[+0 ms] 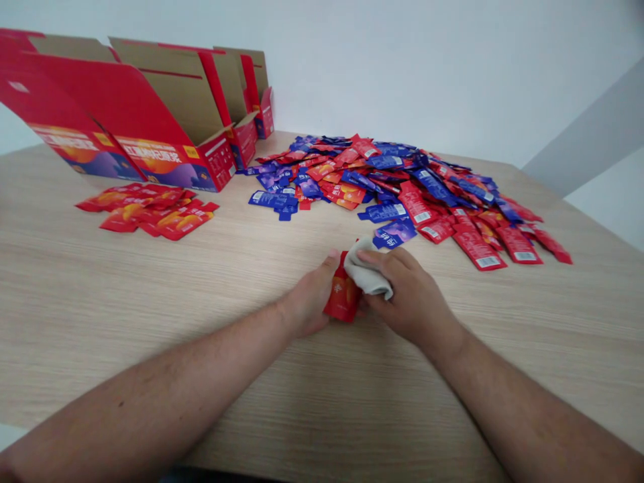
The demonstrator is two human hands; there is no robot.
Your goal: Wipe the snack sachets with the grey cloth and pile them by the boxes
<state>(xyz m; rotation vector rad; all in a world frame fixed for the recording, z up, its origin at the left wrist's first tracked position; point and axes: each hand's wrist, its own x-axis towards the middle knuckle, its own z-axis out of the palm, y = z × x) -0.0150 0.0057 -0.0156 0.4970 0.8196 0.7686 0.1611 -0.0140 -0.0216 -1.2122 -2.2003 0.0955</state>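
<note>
Over the middle of the table, a red pouch [343, 300] with an orange print is gripped at its left side by my left hand [312, 295]. A pale grey cloth [369, 274] is bunched in my right hand [410, 295] and pressed against the upper right of the pouch. My right fingers are closed round the cloth; some fingertips are hidden behind it and the pouch. Just beyond my hands lies a blue pouch [395, 233], at the near edge of a large heap of red and blue pouches [382, 171].
Open red cardboard boxes [166, 157] stand in a row at the back left, flaps raised. In front of them lies a smaller pile of red pouches [151, 209]. The wooden table [226, 282] meets a white wall [402, 67] behind.
</note>
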